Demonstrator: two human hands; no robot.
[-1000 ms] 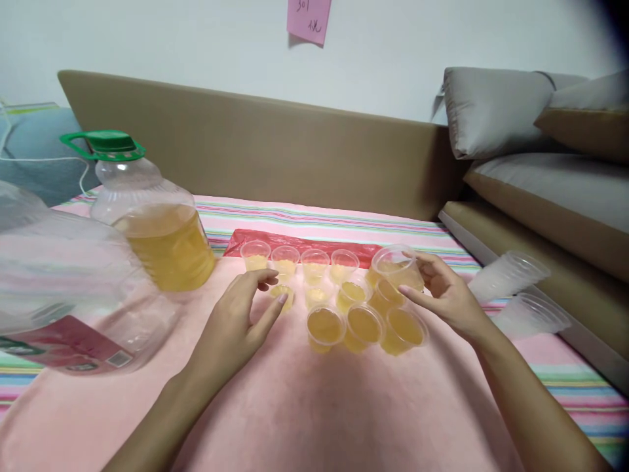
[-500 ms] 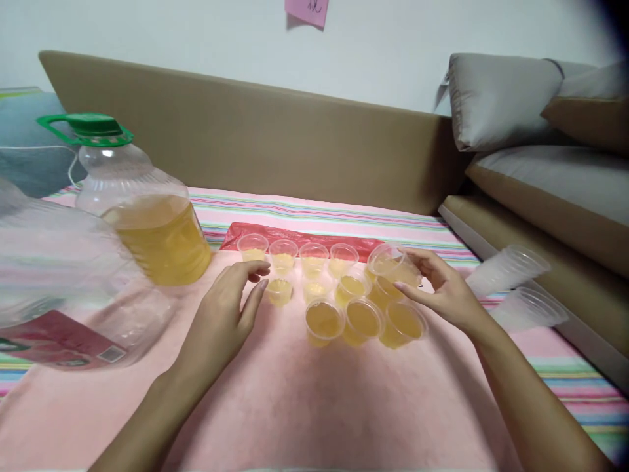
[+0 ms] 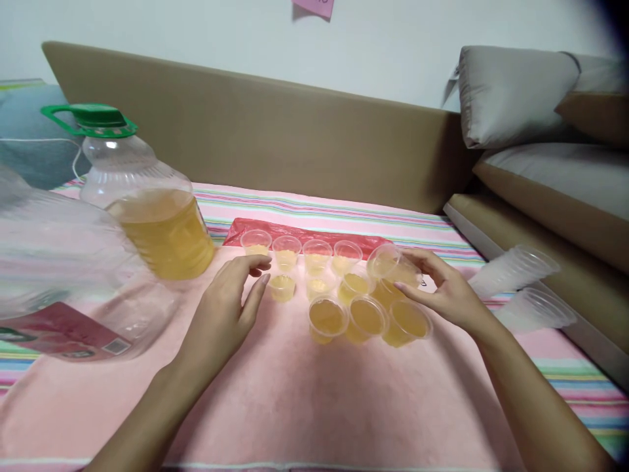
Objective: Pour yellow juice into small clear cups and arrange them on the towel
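Note:
Clear plastic cups stand in rows on pink cloth. In the back row, several cups (image 3: 317,257) show a shallow pale-yellow layer, and the front row has fuller cups (image 3: 327,319) of yellow liquid. My right hand (image 3: 437,285) is closed around a tilted clear plastic cup (image 3: 386,262), its rim facing left, above the right-hand cups. Whether liquid is leaving it I cannot tell. My left hand (image 3: 230,292) is open, thumb and fingers apart, just left of a small low-filled cup (image 3: 282,288). Nothing shows between its fingers.
A large green-capped bottle (image 3: 167,229) of yellow liquid stands at left, behind a clear bottle (image 3: 63,262) with a red label. Behind the cups lies red plastic (image 3: 236,229). Stacked cups (image 3: 515,269) lie at right, beside cushions (image 3: 555,183). A brown board (image 3: 270,131) closes the back.
The view has shifted slightly, so the cups and bottles sit a little differently in frame. Both hands keep nearly the same pose, the right still holding the tilted cup.

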